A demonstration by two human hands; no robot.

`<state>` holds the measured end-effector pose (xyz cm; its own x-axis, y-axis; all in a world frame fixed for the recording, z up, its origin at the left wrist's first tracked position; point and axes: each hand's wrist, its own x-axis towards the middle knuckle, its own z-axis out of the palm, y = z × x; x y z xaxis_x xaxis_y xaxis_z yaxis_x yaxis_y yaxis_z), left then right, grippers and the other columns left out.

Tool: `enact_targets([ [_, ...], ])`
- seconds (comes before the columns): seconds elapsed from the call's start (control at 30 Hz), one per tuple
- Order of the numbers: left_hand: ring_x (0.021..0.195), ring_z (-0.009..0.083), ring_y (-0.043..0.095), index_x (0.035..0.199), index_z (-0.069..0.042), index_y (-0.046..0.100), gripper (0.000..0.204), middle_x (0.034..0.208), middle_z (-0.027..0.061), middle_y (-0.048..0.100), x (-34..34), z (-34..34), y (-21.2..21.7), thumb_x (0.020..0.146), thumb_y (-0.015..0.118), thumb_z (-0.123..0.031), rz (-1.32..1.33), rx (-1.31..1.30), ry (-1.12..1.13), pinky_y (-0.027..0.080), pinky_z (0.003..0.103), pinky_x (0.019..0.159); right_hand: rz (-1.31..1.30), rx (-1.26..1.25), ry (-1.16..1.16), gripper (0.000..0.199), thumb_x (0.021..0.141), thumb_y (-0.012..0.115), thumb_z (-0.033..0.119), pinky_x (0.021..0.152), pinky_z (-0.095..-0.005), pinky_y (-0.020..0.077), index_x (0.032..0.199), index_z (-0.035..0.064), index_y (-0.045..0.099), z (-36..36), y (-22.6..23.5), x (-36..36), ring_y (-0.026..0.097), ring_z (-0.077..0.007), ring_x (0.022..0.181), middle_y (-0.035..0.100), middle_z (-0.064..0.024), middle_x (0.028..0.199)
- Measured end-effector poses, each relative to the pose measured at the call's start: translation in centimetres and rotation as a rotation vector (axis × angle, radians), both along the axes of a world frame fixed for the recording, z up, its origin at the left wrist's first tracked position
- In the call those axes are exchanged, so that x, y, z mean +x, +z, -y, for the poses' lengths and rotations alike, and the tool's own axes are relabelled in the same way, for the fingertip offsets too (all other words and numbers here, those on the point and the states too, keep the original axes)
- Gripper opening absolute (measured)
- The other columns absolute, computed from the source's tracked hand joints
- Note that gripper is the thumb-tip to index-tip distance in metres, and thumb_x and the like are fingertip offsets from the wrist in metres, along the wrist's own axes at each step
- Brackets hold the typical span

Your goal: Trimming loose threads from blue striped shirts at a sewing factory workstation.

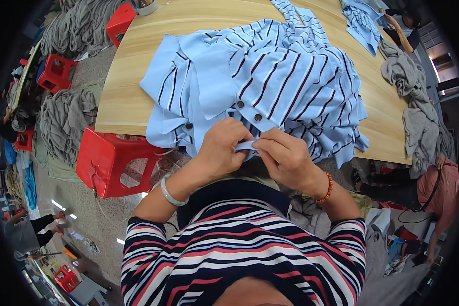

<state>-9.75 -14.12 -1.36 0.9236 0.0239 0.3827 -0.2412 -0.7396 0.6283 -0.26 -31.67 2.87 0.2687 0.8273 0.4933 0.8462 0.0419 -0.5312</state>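
Note:
A light blue knitted cardigan (296, 86) with dark stripes lies bunched over the table's near edge. Dark round buttons (258, 117) show along its plain blue front band. At the near side, my left hand (222, 143) pinches a narrow light blue edge of the garment. My right hand (285, 153) grips the same edge from the other side, thumb and fingers pressed together. A short strip of the blue edge shows between the two hands. Whether a button sits under my fingers is hidden.
The wooden table (127, 97) spreads ahead. A red plastic stool (94, 163) stands by its left near corner. Grey garments (66, 122) are heaped on the floor at left, and more grey cloth (418, 117) hangs over the right edge. Other people work at both sides.

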Motion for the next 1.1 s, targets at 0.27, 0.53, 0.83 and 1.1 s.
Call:
enact_targets([
  [0.27, 0.09, 0.0119, 0.062, 0.114, -0.001, 0.06, 0.032, 0.101, 0.0047, 0.064, 3.0, -1.1, -2.7, 0.088, 0.069, -0.018, -0.58, -1.722, -0.478, 0.05, 0.024, 0.077, -0.095, -0.066, 0.012, 0.023, 0.074, 0.064, -0.008, 0.059, -0.0344, 0.0502, 0.094, 0.0026, 0.059, 0.2, -0.2, -0.1, 0.062, -0.0282, 0.072, 0.057, -0.0107, 0.089],
  [0.53, 0.064, 0.0045, 0.054, 0.093, -0.002, 0.065, 0.009, 0.073, -0.0006, 0.061, 2.2, 1.1, 0.1, 0.088, 0.068, -0.009, -0.161, -1.23, 0.114, 0.042, 0.019, 0.06, 0.049, -0.038, -0.011, 0.021, 0.074, 0.067, -0.001, 0.057, -0.0334, 0.0514, 0.092, 0.0037, 0.06, 0.0, 0.7, 0.1, 0.062, -0.0266, 0.068, 0.058, -0.0089, 0.085],
  [0.83, 0.074, 0.0016, 0.055, 0.096, 0.001, 0.067, 0.009, 0.086, -0.0007, 0.066, 0.1, 0.4, 0.4, 0.09, 0.067, -0.006, -0.115, -1.116, 0.022, 0.042, 0.016, 0.066, 0.136, 0.053, -0.113, 0.026, 0.073, 0.067, -0.001, 0.058, -0.0335, 0.0506, 0.098, -0.0008, 0.057, -1.1, 0.6, -0.7, 0.06, -0.027, 0.07, 0.055, -0.0114, 0.085],
  [1.1, 0.076, 0.003, 0.054, 0.096, 0.001, 0.066, 0.008, 0.086, -0.0016, 0.065, -0.1, 0.0, 0.4, 0.091, 0.064, -0.004, -0.189, -1.063, -0.016, 0.043, 0.018, 0.069, 0.276, -0.094, -0.136, 0.035, 0.079, 0.063, 0.005, 0.062, -0.0322, 0.0504, 0.11, -0.0089, 0.055, -0.3, 0.3, -0.9, 0.059, -0.0257, 0.072, 0.054, -0.0126, 0.083],
])
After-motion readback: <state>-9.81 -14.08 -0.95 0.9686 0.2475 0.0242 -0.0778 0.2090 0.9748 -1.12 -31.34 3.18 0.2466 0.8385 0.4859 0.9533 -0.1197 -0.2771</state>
